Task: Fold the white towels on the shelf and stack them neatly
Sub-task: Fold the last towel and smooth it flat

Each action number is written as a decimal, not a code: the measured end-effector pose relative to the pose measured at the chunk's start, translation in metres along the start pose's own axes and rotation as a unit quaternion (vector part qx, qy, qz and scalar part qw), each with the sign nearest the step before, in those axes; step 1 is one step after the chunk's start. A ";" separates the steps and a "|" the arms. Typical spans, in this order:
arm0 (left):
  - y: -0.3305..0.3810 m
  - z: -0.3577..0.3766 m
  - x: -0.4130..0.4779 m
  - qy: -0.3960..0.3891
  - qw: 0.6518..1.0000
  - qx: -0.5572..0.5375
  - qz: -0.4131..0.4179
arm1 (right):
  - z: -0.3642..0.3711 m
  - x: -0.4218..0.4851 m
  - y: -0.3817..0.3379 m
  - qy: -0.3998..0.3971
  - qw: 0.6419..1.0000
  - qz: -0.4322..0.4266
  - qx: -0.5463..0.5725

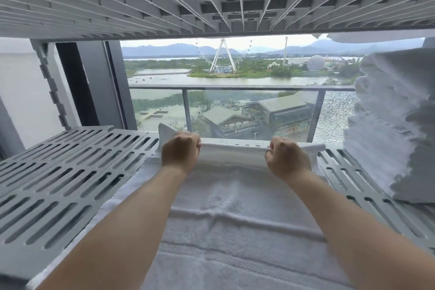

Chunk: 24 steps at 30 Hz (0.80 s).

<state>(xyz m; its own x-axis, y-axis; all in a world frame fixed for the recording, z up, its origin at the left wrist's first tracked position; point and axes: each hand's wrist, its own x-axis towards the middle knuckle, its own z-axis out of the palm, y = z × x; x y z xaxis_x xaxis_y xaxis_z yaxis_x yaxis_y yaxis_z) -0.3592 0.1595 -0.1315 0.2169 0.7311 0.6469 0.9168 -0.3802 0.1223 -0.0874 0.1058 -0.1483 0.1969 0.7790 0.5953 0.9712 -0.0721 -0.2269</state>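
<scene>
Both arms are stretched out straight ahead.
The left hand (180, 152) and the right hand (288, 158) are held side by side, backs up, fingers curled; the far edge of the towel (235, 152) is pinched by each.

left: room over slatted shelf (58, 183) | right: towel stack (395, 125) blocks | above: upper shelf (141, 2) — low
</scene>
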 end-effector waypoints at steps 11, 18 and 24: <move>0.001 -0.045 -0.062 0.020 0.999 -0.017 -0.026 | -0.058 -0.069 -0.031 -0.013 0.999 0.000 -0.042; -0.009 -0.062 -0.103 -0.019 0.999 -0.034 0.001 | -0.078 -0.119 -0.049 0.002 0.999 0.024 -0.030; -0.018 -0.062 -0.124 -0.074 0.993 -0.084 0.042 | -0.069 -0.151 -0.048 -0.027 0.995 0.084 -0.036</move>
<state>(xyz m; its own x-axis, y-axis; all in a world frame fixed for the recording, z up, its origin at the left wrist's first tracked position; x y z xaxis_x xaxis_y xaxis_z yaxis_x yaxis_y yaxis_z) -0.4230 0.0404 -0.1678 0.3493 0.7631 0.5437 0.8273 -0.5236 0.2034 -0.1546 -0.0510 -0.1737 0.3517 0.7843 0.5110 0.9327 -0.2469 -0.2630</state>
